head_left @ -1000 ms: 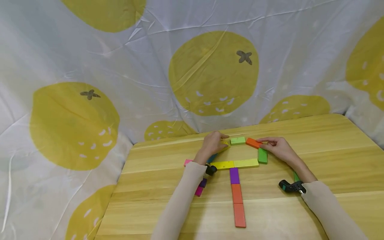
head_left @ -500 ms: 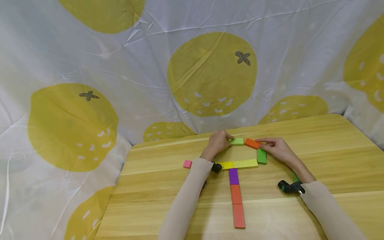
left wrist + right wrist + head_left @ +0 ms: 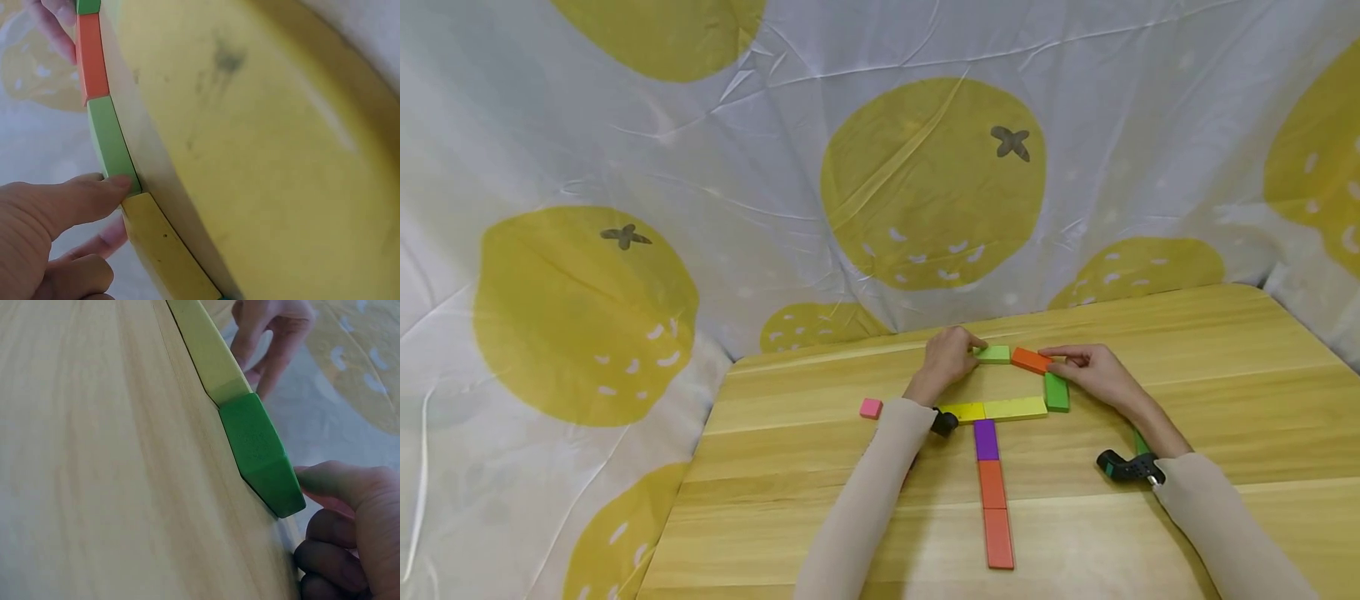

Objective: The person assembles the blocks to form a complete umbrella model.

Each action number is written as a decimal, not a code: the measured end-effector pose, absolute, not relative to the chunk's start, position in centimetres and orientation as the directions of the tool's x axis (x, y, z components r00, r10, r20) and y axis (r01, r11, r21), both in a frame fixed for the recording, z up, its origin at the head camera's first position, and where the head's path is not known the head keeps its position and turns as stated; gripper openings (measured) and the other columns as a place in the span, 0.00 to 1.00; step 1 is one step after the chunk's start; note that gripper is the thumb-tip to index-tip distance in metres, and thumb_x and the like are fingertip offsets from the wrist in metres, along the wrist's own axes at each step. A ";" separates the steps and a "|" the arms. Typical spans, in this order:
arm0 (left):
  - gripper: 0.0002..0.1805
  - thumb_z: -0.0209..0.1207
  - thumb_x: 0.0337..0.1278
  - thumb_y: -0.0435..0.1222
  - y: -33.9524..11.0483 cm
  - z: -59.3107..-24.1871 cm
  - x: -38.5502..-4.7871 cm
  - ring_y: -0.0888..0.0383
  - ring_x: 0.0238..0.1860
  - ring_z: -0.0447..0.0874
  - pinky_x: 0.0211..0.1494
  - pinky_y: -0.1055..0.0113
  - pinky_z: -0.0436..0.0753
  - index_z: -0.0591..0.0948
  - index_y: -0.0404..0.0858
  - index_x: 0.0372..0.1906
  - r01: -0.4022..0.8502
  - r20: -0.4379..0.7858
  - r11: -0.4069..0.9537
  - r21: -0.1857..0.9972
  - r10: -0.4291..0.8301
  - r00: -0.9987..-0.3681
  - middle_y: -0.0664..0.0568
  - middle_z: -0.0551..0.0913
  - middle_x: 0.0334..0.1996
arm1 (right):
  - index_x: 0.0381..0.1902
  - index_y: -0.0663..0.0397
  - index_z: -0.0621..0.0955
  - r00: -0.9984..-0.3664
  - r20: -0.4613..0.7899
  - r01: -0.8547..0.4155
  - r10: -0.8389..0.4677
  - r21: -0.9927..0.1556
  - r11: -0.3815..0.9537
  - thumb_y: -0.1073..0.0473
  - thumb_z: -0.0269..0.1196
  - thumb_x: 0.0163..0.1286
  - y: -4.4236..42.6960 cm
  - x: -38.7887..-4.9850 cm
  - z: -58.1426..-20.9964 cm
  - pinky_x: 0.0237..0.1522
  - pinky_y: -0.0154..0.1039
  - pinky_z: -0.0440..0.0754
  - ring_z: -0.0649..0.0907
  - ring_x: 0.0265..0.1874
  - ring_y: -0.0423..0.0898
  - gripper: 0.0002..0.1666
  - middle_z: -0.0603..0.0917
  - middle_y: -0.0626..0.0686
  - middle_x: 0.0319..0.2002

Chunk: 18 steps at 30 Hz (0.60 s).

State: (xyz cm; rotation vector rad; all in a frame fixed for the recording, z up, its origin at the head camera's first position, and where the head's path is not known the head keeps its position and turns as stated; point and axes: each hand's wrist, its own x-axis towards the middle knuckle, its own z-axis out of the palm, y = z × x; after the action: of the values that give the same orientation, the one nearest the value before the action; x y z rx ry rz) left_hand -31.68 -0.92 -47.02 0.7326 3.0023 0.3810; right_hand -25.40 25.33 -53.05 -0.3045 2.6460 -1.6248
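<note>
My left hand [image 3: 951,358] pinches the left end of a light green block [image 3: 996,355]; the left wrist view shows the thumb on that end. A yellow block [image 3: 165,247] adjoins it there, hidden behind the hand in the head view. To the right, my right hand [image 3: 1097,371] has thumb and forefinger about the right end of an orange block [image 3: 1030,360]. A green block [image 3: 1056,393] stands just below the orange one, close to the right thumb. Yellow [image 3: 970,412] and pale yellow [image 3: 1017,408] blocks form the row beneath, closing a ring-like outline.
Below the row runs a column: a purple block [image 3: 987,439], an orange-red block [image 3: 992,483] and a red block [image 3: 998,537]. A pink block [image 3: 870,408] lies left, beside the left sleeve. A green piece [image 3: 1141,442] is partly covered by the right wrist. A fruit-print cloth [image 3: 760,167] hangs behind the table.
My left hand has moved right from the yellow block to the light green block, uncovering the pink block. The right hand stays at the orange block, which has shifted slightly left.
</note>
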 end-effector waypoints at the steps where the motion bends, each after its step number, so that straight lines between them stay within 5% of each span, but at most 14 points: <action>1: 0.17 0.69 0.63 0.36 -0.9 -47.0 -31.6 0.62 0.38 0.80 0.32 0.73 0.74 0.89 0.52 0.55 0.446 0.032 0.861 0.245 0.453 -0.891 0.55 0.91 0.45 | 0.62 0.57 0.84 -0.980 0.088 -0.160 -0.180 -0.885 0.438 0.54 0.66 0.75 25.3 -25.4 -53.1 0.23 0.37 0.60 0.58 0.17 0.36 0.22 0.62 0.43 0.17; 12: 0.20 0.68 0.64 0.36 -1.1 -46.7 -31.0 0.59 0.47 0.85 0.30 0.74 0.72 0.87 0.52 0.60 0.444 0.009 0.858 0.259 0.457 -0.889 0.54 0.89 0.55 | 0.61 0.57 0.85 -0.978 0.101 -0.175 -0.181 -0.870 0.460 0.54 0.66 0.75 25.3 -25.3 -53.0 0.22 0.36 0.60 0.59 0.17 0.36 0.22 0.63 0.43 0.17; 18: 0.24 0.67 0.67 0.41 -3.7 -45.2 -30.3 0.53 0.54 0.88 0.35 0.67 0.83 0.83 0.45 0.66 0.378 -0.027 0.861 0.341 0.411 -0.911 0.49 0.88 0.56 | 0.61 0.58 0.85 -0.979 0.109 -0.177 -0.172 -0.872 0.456 0.54 0.66 0.75 25.1 -25.3 -52.9 0.22 0.36 0.59 0.58 0.17 0.36 0.21 0.62 0.43 0.17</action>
State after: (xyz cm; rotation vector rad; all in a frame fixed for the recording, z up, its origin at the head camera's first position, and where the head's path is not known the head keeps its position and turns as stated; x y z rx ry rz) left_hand -30.25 -3.67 -45.18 0.6236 2.9347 0.5071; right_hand -25.33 25.15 -52.95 -0.3222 2.6850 -1.6088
